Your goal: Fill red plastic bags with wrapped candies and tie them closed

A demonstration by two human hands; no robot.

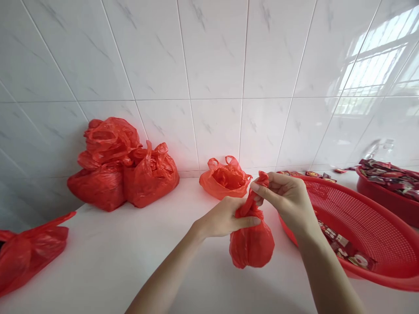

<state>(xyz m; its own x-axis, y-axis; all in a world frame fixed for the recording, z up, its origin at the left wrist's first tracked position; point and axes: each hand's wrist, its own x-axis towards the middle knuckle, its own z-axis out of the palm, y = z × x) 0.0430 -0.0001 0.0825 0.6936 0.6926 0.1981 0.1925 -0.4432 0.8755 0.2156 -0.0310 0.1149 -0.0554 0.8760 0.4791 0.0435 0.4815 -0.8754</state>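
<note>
A small red plastic bag [252, 246], bulging at the bottom, hangs between my two hands above the white tabletop. My left hand [225, 218] is closed around its gathered neck, thumb lying across the front. Higher up, my right hand [286, 194] pinches the twisted top end of the same bag. What fills the bag is hidden by the red plastic. Just behind my hands sits an open red plastic bag [225, 179] with crumpled red plastic inside. To the right of my right hand stands a red perforated basket [366, 218] with several small wrapped packets [343, 246] in it.
Several full red bags [121, 170] are piled against the tiled wall at the back left. Another red bag [32, 253] lies at the left edge. A second red basket [386, 192], heaped with dark red packets, stands far right. Loose packets [312, 173] lie along the wall.
</note>
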